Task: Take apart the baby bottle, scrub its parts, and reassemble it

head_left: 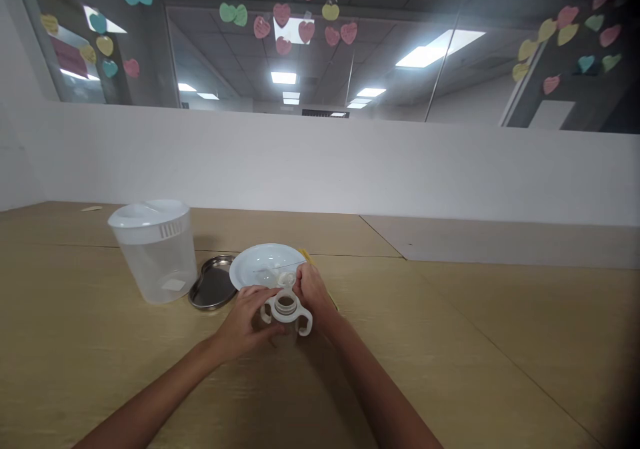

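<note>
A clear bottle with a white two-handled collar point(286, 304) stands upright, its threaded mouth uncovered. My left hand point(250, 314) is wrapped round its left side, thumb in front. Just behind and to the right of the mouth, my right hand point(311, 288) is closed in a pinch. From its fingers a thin rod point(277, 266) points left over the white bowl point(245, 260); the rod's tip is too fine to make out. Small clear and white parts point(270, 277) lie in the bowl. A slim yellow item point(306, 256) shows behind my right hand, partly hidden by it.
Left of the bowl lies a metal kidney-shaped tray point(214, 284). A tall translucent bucket with a white lid point(155, 252) stands farther left. A small flat tan piece point(92, 208) is near the back edge. A white wall point(320, 166) bounds the wooden table point(450, 342).
</note>
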`<action>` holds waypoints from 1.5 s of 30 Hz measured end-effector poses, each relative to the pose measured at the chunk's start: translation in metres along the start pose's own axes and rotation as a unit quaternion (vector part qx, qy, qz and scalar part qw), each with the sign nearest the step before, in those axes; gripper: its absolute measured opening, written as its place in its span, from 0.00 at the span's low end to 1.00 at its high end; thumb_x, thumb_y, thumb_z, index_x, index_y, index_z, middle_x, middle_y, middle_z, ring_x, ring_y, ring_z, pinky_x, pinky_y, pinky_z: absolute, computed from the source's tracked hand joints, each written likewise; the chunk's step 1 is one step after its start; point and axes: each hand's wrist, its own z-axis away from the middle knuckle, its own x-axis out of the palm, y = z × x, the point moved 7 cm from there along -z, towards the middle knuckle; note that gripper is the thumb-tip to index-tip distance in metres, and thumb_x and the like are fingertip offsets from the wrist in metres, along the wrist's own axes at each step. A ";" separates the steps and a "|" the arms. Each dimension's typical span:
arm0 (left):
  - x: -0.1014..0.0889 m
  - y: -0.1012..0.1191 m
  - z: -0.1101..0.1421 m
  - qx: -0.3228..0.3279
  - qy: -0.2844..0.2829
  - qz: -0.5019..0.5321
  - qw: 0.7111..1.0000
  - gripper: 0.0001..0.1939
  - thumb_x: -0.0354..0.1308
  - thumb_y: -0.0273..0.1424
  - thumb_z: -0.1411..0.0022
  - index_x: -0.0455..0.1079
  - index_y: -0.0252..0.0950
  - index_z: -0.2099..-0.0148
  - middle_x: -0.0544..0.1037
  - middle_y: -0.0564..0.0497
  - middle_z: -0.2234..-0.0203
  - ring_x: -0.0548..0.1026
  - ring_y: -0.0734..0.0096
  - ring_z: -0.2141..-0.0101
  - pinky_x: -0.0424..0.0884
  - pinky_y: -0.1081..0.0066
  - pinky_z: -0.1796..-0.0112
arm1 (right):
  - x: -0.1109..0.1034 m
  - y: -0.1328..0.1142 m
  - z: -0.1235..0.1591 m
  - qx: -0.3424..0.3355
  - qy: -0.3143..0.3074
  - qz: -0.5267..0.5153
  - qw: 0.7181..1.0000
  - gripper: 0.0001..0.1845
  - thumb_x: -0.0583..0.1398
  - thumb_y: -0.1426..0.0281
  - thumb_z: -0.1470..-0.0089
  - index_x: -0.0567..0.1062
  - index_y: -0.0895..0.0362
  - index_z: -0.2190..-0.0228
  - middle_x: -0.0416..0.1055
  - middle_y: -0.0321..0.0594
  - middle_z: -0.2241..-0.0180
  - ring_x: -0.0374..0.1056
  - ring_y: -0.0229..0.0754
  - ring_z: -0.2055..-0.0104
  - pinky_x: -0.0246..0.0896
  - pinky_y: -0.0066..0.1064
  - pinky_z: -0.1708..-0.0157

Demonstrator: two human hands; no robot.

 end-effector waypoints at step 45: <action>-0.033 0.029 0.030 0.207 0.219 -0.133 0.944 0.16 0.49 0.31 0.40 0.62 0.39 0.49 0.78 0.48 0.63 0.73 0.63 0.60 0.58 0.58 0.52 | -0.079 -0.136 0.045 -0.369 0.217 0.023 0.903 0.11 0.49 0.83 0.49 0.58 0.54 0.75 0.63 0.40 0.72 0.56 0.35 0.74 0.59 0.30 0.71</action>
